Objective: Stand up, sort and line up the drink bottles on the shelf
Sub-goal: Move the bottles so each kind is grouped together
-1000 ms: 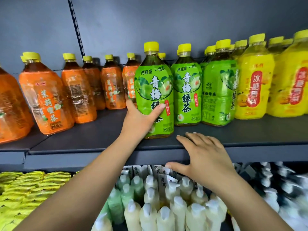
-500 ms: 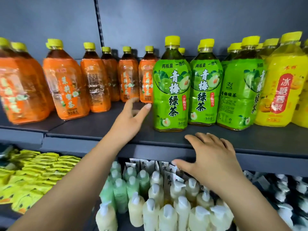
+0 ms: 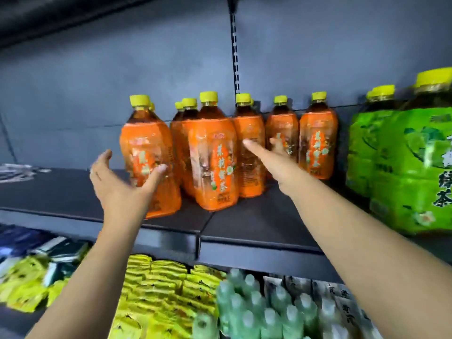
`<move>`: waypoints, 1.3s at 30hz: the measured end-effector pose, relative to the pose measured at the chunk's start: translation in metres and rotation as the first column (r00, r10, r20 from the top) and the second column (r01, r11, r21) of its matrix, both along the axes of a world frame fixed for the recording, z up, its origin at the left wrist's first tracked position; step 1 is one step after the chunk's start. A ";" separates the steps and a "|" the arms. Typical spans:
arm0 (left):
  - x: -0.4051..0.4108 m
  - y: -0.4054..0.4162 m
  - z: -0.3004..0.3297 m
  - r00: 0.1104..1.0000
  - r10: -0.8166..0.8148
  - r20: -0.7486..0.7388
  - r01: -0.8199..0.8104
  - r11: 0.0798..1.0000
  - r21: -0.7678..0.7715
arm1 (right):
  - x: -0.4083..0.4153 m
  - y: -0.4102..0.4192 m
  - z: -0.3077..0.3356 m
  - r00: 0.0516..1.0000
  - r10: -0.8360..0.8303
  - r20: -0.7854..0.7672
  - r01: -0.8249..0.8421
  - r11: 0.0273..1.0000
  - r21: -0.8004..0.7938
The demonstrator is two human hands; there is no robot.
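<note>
Head view — two green bottles (image 3: 401,167)

A shop: past both hands stand stocked rows of orange tea bottles (image 3: 212,152) on dark retail shelving (image 3: 244,231).

orange bottle (image 3: 215,162) label "茉莉蜜茶", green bottle (image 3: 415,172) "绿茶"

One head-worn camera looked forward and slightly down, close to the shelf (image 3: 244,223), with the orange bottles (image 3: 212,152) standing centre frame on it.
</note>
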State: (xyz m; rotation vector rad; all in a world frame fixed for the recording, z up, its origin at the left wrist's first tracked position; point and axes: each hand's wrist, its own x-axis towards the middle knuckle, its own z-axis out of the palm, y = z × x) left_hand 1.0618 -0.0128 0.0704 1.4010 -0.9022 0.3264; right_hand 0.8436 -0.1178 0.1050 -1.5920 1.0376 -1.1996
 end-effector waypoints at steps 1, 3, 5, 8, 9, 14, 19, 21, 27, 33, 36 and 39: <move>0.010 -0.009 -0.002 0.998 -0.062 -0.033 0.063 0.998 0.029 | 0.006 -0.012 -0.001 0.989 0.005 0.150 -0.015 0.997 0.071; 0.028 -0.026 -0.011 0.963 -0.245 -0.109 0.253 0.965 0.065 | 0.014 -0.029 -0.011 0.961 0.015 0.275 -0.056 0.988 0.142; 0.037 -0.037 -0.019 0.917 -0.361 -0.171 0.374 0.926 0.047 | 0.019 -0.037 -0.020 0.968 0.040 0.246 -0.083 0.982 0.169; 0.038 -0.039 -0.028 0.915 -0.357 -0.188 0.371 0.927 0.047 | 0.020 -0.041 -0.028 0.993 0.011 0.120 -0.035 0.980 0.196; 0.036 -0.038 -0.029 0.922 -0.344 -0.176 0.356 0.934 0.041 | 0.019 -0.040 -0.028 0.995 -0.010 0.100 -0.010 0.981 0.196; 0.024 -0.027 -0.031 0.902 -0.401 -0.160 0.399 0.916 -0.044 | 0.008 -0.037 -0.030 0.987 -0.026 0.159 -0.005 0.981 0.194; -0.012 -0.005 -0.037 0.877 -0.454 -0.157 0.435 0.889 -0.144 | -0.011 -0.031 -0.034 0.982 -0.043 0.185 0.003 0.977 0.212; -0.032 0.001 -0.044 0.878 -0.463 -0.121 0.437 0.879 -0.190 | -0.023 -0.029 -0.037 0.982 -0.024 0.185 -0.013 0.981 0.196; -0.091 0.002 -0.045 0.806 -0.585 -0.091 0.570 0.809 -0.143 | -0.063 -0.022 -0.040 0.978 -0.094 0.187 0.063 0.985 0.164; -0.131 -0.025 -0.029 0.796 -0.598 -0.093 0.603 0.796 0.054 | -0.077 -0.026 -0.043 0.901 -0.372 0.224 0.369 0.928 0.053; -0.135 -0.039 -0.024 0.787 -0.611 -0.079 0.616 0.778 0.123 | -0.078 -0.035 -0.045 0.838 -0.501 0.217 0.510 0.860 0.014; -0.140 -0.048 -0.022 0.782 -0.620 -0.063 0.619 0.762 0.188 | -0.078 -0.042 -0.047 0.788 -0.590 0.175 0.598 0.802 0.010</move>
